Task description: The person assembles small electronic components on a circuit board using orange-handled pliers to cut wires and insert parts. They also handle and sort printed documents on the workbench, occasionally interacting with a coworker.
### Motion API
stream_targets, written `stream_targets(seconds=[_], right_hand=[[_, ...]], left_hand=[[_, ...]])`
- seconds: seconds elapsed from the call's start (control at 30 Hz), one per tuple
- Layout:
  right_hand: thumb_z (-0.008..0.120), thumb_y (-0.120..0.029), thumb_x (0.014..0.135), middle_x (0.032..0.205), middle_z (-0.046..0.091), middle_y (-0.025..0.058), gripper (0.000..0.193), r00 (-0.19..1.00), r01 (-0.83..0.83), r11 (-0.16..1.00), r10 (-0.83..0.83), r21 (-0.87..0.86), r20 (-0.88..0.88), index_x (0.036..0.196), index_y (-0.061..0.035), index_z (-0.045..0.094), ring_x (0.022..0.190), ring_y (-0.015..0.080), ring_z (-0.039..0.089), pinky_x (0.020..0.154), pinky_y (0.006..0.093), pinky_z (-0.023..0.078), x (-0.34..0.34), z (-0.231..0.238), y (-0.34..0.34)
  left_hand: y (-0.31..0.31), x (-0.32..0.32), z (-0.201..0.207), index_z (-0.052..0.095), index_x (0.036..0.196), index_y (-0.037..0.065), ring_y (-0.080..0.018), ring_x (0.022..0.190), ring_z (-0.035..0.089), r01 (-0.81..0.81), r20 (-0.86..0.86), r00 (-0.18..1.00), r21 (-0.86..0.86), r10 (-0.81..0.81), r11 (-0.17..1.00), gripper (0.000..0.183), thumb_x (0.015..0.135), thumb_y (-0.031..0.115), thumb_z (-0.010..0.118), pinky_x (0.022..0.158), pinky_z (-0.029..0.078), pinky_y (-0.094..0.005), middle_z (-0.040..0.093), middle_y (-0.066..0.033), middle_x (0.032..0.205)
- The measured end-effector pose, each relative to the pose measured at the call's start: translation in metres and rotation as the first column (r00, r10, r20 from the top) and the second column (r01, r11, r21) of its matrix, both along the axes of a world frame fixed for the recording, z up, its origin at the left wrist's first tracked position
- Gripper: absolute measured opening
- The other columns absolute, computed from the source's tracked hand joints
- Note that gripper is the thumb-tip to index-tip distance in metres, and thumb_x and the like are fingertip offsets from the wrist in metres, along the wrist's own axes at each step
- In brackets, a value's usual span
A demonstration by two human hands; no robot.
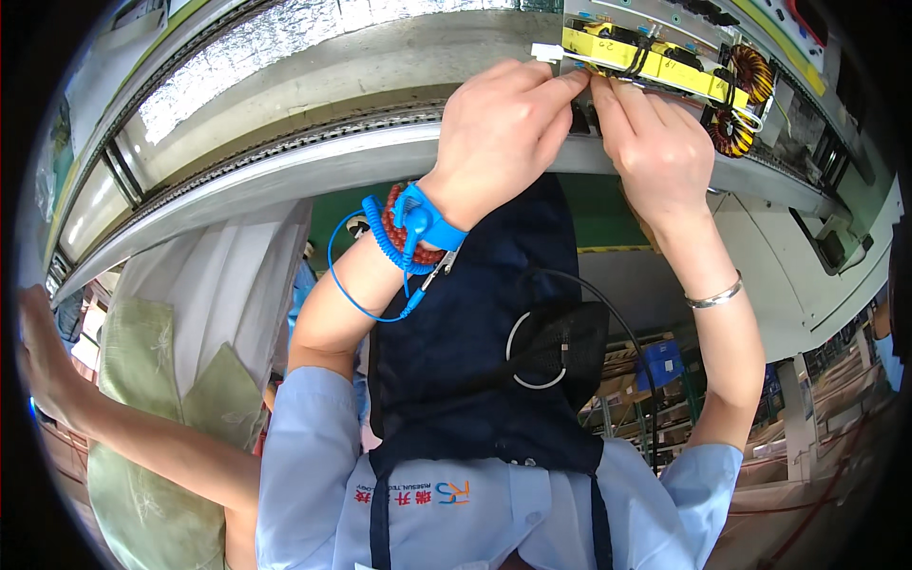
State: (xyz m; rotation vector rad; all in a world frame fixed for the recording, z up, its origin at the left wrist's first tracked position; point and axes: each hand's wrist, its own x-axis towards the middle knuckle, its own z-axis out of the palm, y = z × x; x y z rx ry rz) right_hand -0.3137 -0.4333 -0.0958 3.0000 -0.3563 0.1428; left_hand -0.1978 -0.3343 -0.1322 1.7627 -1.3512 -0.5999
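At the near edge of a circuit board assembly, my left hand (pixel 502 125) and my right hand (pixel 659 142) meet with their fingertips almost touching. Both are closed in a pinch beside thin wires; what lies between the fingers is too small to make out. Just beyond them runs a long yellow-taped part (pixel 622 59) with black cable ties around it. A white connector (pixel 546 52) sticks out by my left fingertips. Two copper-wound ring coils, one upper (pixel 750 73) and one lower (pixel 730 131), sit at the assembly's right end.
A metal conveyor rail (pixel 313 176) crosses in front of me, with silvery foil (pixel 247 71) beyond it. My left wrist wears a blue coiled-cord strap (pixel 418 220). Another person's arm (pixel 157 442) reaches in at the left. A blue bin (pixel 659 365) stands lower right.
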Motion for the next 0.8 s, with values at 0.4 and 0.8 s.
stream_targets(seconds=[0.4, 0.8], right_hand=[[0.056, -0.011, 0.063, 0.064, 0.049, -0.0035, 0.01, 0.997, -0.078, 0.997, 0.079, 0.02, -0.024, 0.072, -0.0082, 0.058, 0.053, 0.0076, 0.049, 0.048, 0.0199, 0.039, 0.0018, 0.0026, -0.0054], [0.056, -0.01, 0.06, 0.058, 0.044, -0.0029, 0.005, 0.996, -0.045, 0.999, 0.043, -0.021, -0.076, 0.065, -0.0085, 0.055, 0.051, 0.0082, 0.048, 0.047, 0.0204, 0.039, 0.0085, 0.0035, -0.0016]], left_hand=[[0.0007, 0.0006, -0.0015, 0.061, 0.09, 0.005, -0.0235, 0.061, 0.053, -0.032, -0.047, 0.998, 0.003, 0.032, 0.999, 0.023, 0.068, 0.004, 0.057, 0.055, 0.044, -0.0316, 0.052, -0.0078, 0.064], [0.001, -0.0024, -0.0042, 0.059, 0.083, 0.004, -0.0227, 0.064, 0.052, -0.058, -0.044, 0.997, -0.005, 0.058, 0.998, 0.017, 0.067, 0.007, 0.055, 0.056, 0.044, -0.0325, 0.052, -0.0061, 0.067]])
